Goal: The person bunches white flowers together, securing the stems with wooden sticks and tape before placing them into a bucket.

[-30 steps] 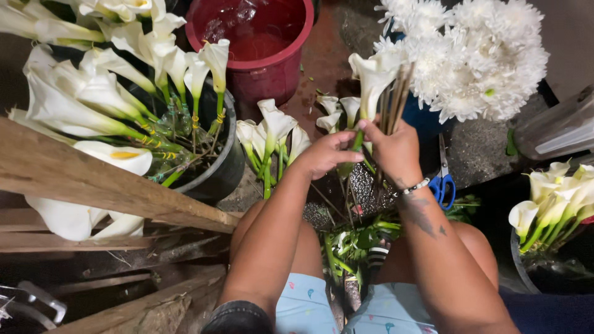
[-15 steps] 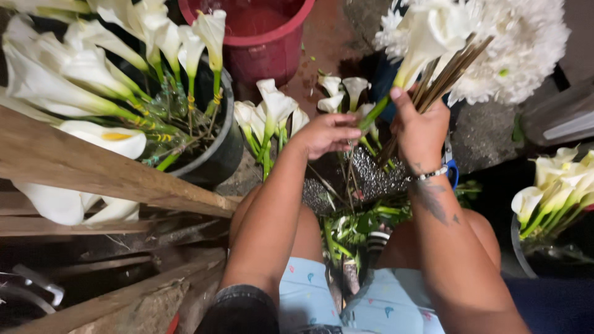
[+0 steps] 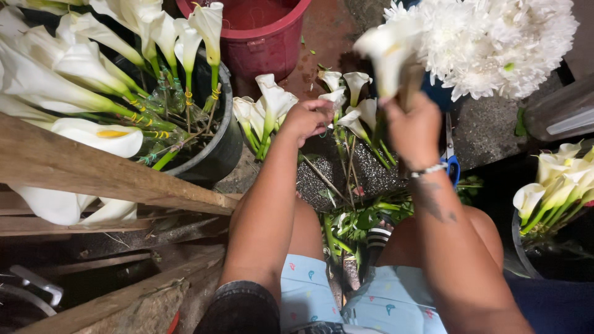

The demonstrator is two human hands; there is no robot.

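Right hand (image 3: 416, 131), fingers closed around upright calla lily stems (image 3: 405, 80), stands just right of the left hand (image 3: 307, 119), fingers curled on a stem among low calla lilies (image 3: 346, 102).

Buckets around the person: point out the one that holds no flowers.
The red bucket at top centre shows no flowers inside. The dark bucket on the left and the bucket at the right edge both hold white calla lilies.
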